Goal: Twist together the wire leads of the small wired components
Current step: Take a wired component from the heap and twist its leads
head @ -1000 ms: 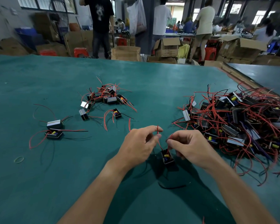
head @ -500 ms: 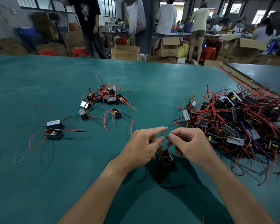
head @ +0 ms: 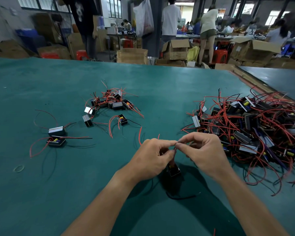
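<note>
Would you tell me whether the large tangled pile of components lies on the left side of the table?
No, the large pile lies beside the right hand; a small cluster sits farther left.

Open green table runs across the far side and the near left, free for passing. A big tangled heap of components blocks the right, its red leads reaching the right hand. Far of the left hand sits a smaller cluster, with a bare lane between it and the heap. At the left lie a pair of components with looping leads and a rubber band. Both hands pinch wire leads in the near middle, with a black lead lying nearer.
</note>
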